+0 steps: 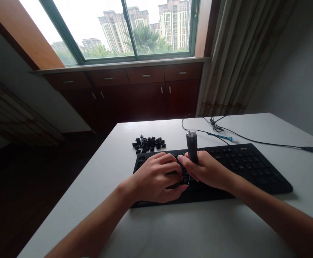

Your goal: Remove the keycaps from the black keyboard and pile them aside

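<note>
Nearest the camera, two bare forearms reach over the white table [151,233]. The left hand [156,178] lies palm down on the left part of a black keyboard [242,166], fingers curled onto the keys and grasping nothing that can be seen. The right hand [206,170] is closed around a dark upright tool [192,147], standing on the keys. A small grey logo at the keyboard's top right is too blurred to read. Loose black keycaps [148,143] lie in a pile just behind the keyboard, beside its cable [253,138].
</note>
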Motion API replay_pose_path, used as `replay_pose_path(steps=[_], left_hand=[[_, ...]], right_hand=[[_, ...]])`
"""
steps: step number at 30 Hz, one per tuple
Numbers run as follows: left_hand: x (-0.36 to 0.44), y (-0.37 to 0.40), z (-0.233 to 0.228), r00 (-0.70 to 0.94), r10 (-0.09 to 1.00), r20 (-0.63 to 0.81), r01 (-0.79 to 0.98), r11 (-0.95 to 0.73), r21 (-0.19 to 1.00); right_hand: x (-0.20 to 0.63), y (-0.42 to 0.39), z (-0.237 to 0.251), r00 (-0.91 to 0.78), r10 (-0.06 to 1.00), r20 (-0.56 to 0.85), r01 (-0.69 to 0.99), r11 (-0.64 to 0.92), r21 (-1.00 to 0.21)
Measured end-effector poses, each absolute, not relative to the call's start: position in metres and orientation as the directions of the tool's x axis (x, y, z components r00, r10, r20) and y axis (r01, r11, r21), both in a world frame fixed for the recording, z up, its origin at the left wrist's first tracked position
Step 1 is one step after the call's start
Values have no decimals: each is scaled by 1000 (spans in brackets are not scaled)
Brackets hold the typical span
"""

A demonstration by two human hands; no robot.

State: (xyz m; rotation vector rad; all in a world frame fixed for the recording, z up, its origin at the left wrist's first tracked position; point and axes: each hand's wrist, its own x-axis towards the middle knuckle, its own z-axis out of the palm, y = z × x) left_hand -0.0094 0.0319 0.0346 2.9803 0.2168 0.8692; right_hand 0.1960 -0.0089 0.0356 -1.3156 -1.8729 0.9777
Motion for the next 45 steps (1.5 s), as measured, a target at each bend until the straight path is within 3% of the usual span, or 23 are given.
replay_pose_path(steps=[4,10,18,22,29,35,38,41,45], left_hand=[[-8,29,39,773,265,576,220,-964,148],[-2,23,41,800,450,397,371,-891,262],[19,5,23,805,485,342,367,-860,355],[25,-1,14,790,472,392,379,-878,294],[21,-5,5,832,470,295,432,-882,187],[19,-4,-3,818,454,353,436,-890,132],[20,-4,-7,791,442,422,424,-894,143],[21,-4,-4,777,437,452,399,-899,182],[19,0,13,750,524,403,418,-848,326]], right_hand=[[196,-13,32,-307,942,133,412,258,-874],[195,-20,27,-290,936,202,354,301,-885],[182,-18,27,-288,917,276,356,370,-858],[174,-20,19,-194,935,296,372,350,-860],[173,-20,13,-107,947,302,181,317,-931],[170,-18,13,-52,958,281,62,284,-957],[168,-16,12,35,967,254,28,253,-967],[167,-15,10,-2,968,252,39,252,-967],[172,-15,10,31,976,214,-25,215,-976]])
